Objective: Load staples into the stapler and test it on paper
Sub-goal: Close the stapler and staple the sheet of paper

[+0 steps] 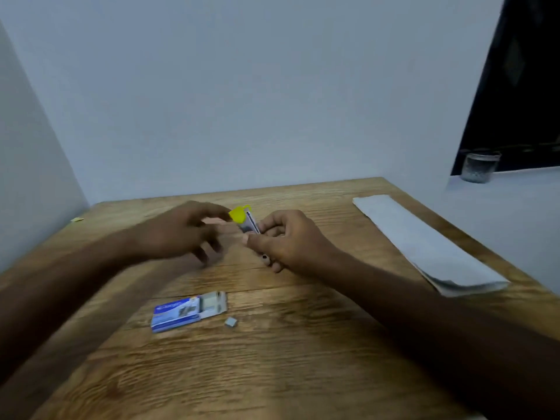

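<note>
Above the tabletop's [272, 374] middle, toward the far edge: right hand [291, 237] grips the stapler [250, 222], fingers curled round its body. Long axis runs near-to-far, yellow end leaning left. Left hand [185, 231] is blurred, fingertips at the yellow end; pinching or only touching, cannot tell. Staple box [181, 312] lies open nearer the front edge, with a loose staple strip [231, 321] just right of it. Judgement: left hand is nearer the strip. Paper [424, 244] lies along the right edge.

bare forearms [424, 313] (left hand [181, 231] blurred)
</note>
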